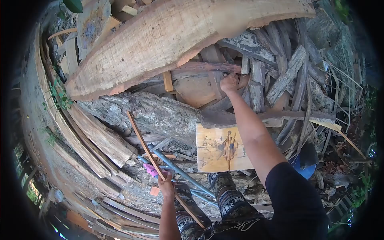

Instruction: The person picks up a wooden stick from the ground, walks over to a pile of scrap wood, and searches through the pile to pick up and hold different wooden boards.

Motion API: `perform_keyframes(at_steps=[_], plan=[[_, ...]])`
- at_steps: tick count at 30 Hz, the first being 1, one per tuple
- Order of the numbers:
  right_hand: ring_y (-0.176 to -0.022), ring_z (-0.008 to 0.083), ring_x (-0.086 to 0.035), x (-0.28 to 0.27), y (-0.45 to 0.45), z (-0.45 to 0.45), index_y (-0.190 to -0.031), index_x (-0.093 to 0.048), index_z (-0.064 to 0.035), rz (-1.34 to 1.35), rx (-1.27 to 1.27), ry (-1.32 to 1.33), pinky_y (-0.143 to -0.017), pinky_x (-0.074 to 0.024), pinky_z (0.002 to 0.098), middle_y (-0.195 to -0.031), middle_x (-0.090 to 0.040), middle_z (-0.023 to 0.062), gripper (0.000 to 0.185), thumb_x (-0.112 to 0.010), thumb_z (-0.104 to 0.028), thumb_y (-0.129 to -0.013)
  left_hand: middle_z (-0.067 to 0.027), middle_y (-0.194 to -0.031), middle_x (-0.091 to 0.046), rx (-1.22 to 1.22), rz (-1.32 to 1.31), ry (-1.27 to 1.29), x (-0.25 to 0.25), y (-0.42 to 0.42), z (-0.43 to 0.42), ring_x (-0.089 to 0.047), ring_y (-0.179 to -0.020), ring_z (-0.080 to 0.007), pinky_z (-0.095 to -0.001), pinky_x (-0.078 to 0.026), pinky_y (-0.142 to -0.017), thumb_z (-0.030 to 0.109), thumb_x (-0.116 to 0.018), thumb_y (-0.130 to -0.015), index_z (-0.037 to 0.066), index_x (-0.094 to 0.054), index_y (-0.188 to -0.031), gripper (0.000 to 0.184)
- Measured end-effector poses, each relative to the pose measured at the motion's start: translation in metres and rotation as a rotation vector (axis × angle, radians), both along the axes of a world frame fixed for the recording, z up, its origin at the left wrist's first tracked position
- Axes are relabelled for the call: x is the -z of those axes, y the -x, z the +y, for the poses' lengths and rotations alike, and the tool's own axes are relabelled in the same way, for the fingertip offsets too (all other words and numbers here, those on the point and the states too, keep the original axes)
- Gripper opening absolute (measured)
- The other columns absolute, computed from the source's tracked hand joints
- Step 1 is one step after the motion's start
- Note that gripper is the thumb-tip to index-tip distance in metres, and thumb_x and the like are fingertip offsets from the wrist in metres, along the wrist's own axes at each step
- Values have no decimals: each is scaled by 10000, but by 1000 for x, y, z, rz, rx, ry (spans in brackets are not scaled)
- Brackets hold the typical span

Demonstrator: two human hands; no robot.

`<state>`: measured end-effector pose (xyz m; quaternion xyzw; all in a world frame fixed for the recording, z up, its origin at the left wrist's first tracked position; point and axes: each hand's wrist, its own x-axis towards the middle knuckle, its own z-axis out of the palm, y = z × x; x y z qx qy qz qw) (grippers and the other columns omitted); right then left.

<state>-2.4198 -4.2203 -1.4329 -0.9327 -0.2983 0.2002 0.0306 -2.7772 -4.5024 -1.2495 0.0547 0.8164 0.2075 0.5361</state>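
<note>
My left hand is closed around a long, thin wooden strip, which slants from upper left down past my legs. My right arm is stretched far forward over the woodpile. At its end, my right hand is closed among the scrap pieces, close beside a reddish-brown length of wood. Whatever its fingers grip is hidden. A square yellowish board with dark stains lies below my right forearm.
A large curved, rough-sawn slab spans the far side. Bark-covered logs and weathered sticks crowd the pile. Blue metal tubing and a pink object lie near my left hand. Long planks rest at left.
</note>
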Motion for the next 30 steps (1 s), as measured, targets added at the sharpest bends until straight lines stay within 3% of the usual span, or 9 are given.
perform_keyframes(at_steps=[4,6,10,15,19,22,24,27,30], plan=[[-1221,362,-418,-19,-9,15,-1216,-519,7,85,12,97,-1030,-331,405,-1251,-504,222,429,-438,-176,-836,12,-643,-519,22,24,-1,3,-4,3,-404,-407,-52,-184,-310,-337,139,-603,-863,81,-523,-860,99],[-1219,352,-445,-38,-20,29,-1199,-543,12,326,-190,371,-1010,-369,389,-1297,-474,221,430,-430,-193,-839,9,-646,-525,-1,4,8,7,-4,0,-395,-402,-53,-187,-308,-337,131,-597,-865,85,-517,-858,92],[-1210,335,-464,-43,-22,33,-1194,-546,17,274,-195,396,-1019,-364,393,-1315,-448,225,429,-399,-200,-854,7,-649,-530,2,4,14,10,-4,-2,-391,-401,-52,-190,-305,-337,129,-595,-864,87,-515,-861,90],[-1204,330,-471,0,-43,25,-1184,-553,18,247,-499,494,-1009,-381,379,-1294,-474,219,396,-420,-136,-844,-5,-749,-568,5,-54,25,12,5,-6,-423,-450,-48,-180,-365,-359,143,-633,-851,72,-555,-899,116],[-1188,329,-486,-14,-38,14,-1218,-515,20,305,-405,542,-987,-398,370,-1289,-487,207,407,-458,-129,-843,3,-742,-560,2,-44,68,15,4,-8,-428,-456,-46,-179,-368,-371,150,-634,-851,81,-552,-911,123],[-1225,308,-441,-63,-9,-25,-1245,-477,17,138,-411,342,-1003,-366,376,-1302,-474,188,445,-512,-190,-853,2,-726,-556,7,-22,22,22,2,-15,-431,-442,-48,-179,-368,-393,167,-621,-863,86,-549,-922,123],[-1269,285,-366,-70,-6,-56,-1265,-458,-7,32,-780,268,-1031,-314,388,-1324,-448,149,496,-555,-267,-854,-2,-730,-561,-22,-33,22,18,-6,-9,-432,-439,-49,-179,-357,-386,182,-613,-872,83,-544,-912,127],[-1306,262,-301,-79,-13,-79,-1256,-480,-33,93,-877,248,-1053,-269,410,-1354,-423,116,497,-568,-314,-855,-21,-717,-580,-76,-64,-42,15,-7,-11,-438,-419,-50,-180,-337,-364,246,-581,-903,86,-518,-852,179],[-1050,321,-527,-102,-22,-75,-1027,-621,-19,344,-651,-65,-892,-418,372,-1112,-567,177,270,-575,-222,-854,-4,-691,-570,-66,-64,-15,0,-5,-5,-432,-419,-50,-185,-339,-369,226,-567,-905,122,-513,-841,133]])
